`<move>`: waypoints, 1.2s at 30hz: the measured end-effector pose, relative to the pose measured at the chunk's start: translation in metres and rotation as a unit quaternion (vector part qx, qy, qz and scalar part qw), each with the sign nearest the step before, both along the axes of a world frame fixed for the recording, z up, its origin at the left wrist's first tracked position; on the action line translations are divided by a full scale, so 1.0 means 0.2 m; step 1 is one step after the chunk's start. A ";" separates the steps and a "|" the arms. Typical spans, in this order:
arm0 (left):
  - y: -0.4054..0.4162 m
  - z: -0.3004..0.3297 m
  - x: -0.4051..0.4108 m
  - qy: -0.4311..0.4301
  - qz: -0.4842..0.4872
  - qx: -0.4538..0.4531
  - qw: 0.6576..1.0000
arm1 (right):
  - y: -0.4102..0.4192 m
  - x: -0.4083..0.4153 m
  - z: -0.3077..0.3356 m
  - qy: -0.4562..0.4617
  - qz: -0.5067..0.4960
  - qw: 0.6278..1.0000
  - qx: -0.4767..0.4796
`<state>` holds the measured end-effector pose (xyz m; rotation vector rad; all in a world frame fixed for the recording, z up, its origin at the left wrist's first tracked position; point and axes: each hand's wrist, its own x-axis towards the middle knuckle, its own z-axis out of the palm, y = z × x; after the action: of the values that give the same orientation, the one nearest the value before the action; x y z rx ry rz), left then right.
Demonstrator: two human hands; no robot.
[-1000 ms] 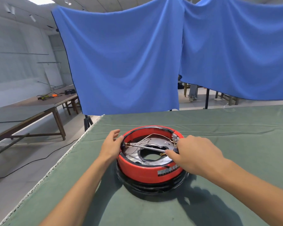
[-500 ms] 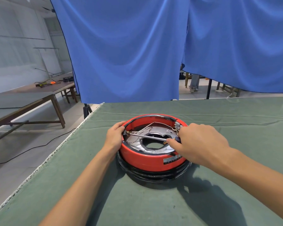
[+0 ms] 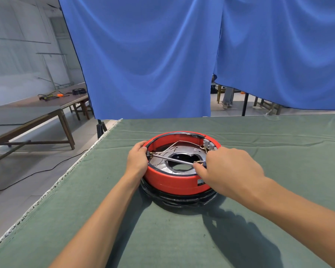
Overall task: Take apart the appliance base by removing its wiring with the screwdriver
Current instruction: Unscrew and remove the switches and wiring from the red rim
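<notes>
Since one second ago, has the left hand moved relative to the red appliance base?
Yes. The left hand was open beside the red appliance base, fingers off it; now it has closed in rightward and grips the left rim where the screwdriver tip sits.

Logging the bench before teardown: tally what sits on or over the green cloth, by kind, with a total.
Appliance base: 1
Screwdriver: 1
Hands: 2, the left hand on the base's rim and the right hand holding the screwdriver
Total: 4
</notes>
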<state>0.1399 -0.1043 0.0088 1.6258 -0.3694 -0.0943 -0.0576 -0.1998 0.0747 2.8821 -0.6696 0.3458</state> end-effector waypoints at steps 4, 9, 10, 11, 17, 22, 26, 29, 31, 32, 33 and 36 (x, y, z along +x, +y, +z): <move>-0.01 0.00 -0.01 -0.006 0.017 0.006 1.000 | 0.05 -0.01 -0.01 0.008 0.007 1.000 -0.011; 0.00 -0.01 -0.02 -0.013 0.029 0.006 0.999 | 0.10 -0.03 -0.04 0.051 0.030 0.997 -0.045; 0.00 -0.01 -0.02 -0.015 0.033 0.009 0.999 | 0.10 -0.03 -0.04 0.068 0.041 0.995 -0.057; 0.00 -0.02 -0.02 -0.015 0.037 0.008 0.999 | 0.11 -0.04 -0.04 0.084 0.055 0.993 -0.068; -0.02 -0.04 -0.05 -0.020 0.093 0.024 0.995 | 0.18 -0.05 0.01 0.128 0.061 0.989 -0.033; -0.04 -0.04 -0.07 -0.007 0.142 0.048 0.989 | 0.14 -0.04 0.01 0.081 0.044 0.996 -0.010; -0.02 -0.04 -0.06 -0.003 0.126 0.060 0.990 | 0.05 -0.03 -0.01 0.023 0.020 0.999 0.027; 0.02 -0.02 0.00 -0.004 0.092 0.072 0.993 | -0.03 -0.02 0.00 0.002 0.020 1.000 0.021; 0.04 -0.01 0.03 0.008 0.068 0.053 0.996 | -0.07 -0.02 0.00 -0.009 0.025 1.000 0.012; 0.05 0.00 0.05 0.013 0.058 0.042 0.997 | -0.09 -0.02 0.00 -0.012 0.026 1.000 0.007; 0.05 0.00 0.05 0.012 0.050 0.038 0.998 | -0.10 -0.01 -0.01 -0.014 0.027 1.000 0.000; 0.04 -0.02 0.05 -0.008 0.024 0.033 0.999 | -0.12 -0.01 -0.02 -0.020 0.033 0.999 -0.016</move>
<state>0.1507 -0.0965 0.0044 1.7008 -0.3427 -0.0584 -0.0586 -0.2235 0.0711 2.8786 -0.5701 0.4188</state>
